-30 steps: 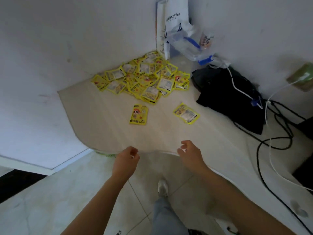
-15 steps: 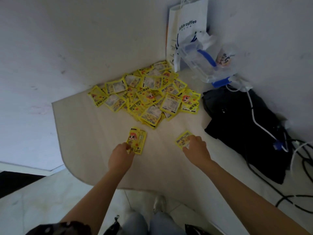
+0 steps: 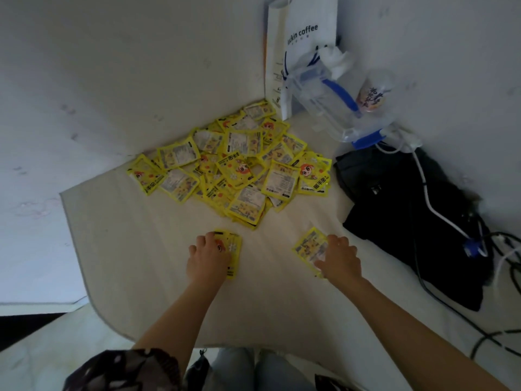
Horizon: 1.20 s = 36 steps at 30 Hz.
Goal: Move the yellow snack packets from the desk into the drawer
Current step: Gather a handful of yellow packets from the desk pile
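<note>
Since half a second ago both hands have settled further onto the two loose packets they were only reaching at the edge, and a second ago they hung short of the desk's near rim. The pale wood-grain desk (image 3: 146, 266) fills the corner between two white walls, its near-left corner rounded. On its right side lies a crumpled black bag (image 3: 400, 210), with a white cable (image 3: 431, 204) trailing over it and black cables (image 3: 439, 294) looping off towards the right edge. In the far corner stands a white paper coffee bag (image 3: 304, 32), and just in front of it sits a clear plastic bag with blue handles (image 3: 332, 100) holding a drink cup (image 3: 373, 94). Along the left wall spreads the heap of yellow snack packets (image 3: 231, 167), overlapping one another, some face up with a cartoon face, others showing printed backs. Nearer the person, apart from the heap, lie two single packets. The left hand (image 3: 207, 259) rests on top of the left packet (image 3: 235, 251), fingers curled down over it; whether it has lifted off the desk I cannot tell. The right hand (image 3: 339, 259) covers the near end of the right packet (image 3: 307, 246), fingers bent onto it. No drawer is in view.
</note>
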{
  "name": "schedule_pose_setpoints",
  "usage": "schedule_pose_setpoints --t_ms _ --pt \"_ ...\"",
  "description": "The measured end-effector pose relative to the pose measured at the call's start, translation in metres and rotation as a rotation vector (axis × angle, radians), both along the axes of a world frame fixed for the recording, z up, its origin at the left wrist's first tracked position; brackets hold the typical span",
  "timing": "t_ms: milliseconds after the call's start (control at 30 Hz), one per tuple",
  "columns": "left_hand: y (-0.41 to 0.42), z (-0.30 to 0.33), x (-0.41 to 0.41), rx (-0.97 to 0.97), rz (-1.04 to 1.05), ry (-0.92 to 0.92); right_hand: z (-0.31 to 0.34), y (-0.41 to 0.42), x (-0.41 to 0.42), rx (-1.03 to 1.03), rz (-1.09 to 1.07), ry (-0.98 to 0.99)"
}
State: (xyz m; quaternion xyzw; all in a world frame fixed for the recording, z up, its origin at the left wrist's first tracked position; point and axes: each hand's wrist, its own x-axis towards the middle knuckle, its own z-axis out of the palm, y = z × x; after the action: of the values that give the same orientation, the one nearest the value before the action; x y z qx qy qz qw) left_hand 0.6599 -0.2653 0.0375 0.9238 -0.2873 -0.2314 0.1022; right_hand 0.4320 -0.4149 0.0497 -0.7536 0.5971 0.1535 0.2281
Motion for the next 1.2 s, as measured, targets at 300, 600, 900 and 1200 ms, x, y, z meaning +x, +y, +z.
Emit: schedule_pose_setpoints --t_ms 300,600,900,1200 --pt "-0.002 -0.001 0.025 0.039 -0.073 0.125 -0.001 -0.008 0.01 0.091 -0.022 0.004" --pt "0.01 0.004 0.055 0.051 0.011 0.165 0.001 -0.015 0.027 0.172 0.028 -0.117" --pt "0.008 0.019 0.117 -0.2 0.124 0.145 0.016 -0.032 0.073 0.239 -0.08 -0.339" --pt "-0.024 0.028 0.199 -0.383 0.434 0.233 0.03 -0.074 0.125 0.201 -0.36 -0.691"
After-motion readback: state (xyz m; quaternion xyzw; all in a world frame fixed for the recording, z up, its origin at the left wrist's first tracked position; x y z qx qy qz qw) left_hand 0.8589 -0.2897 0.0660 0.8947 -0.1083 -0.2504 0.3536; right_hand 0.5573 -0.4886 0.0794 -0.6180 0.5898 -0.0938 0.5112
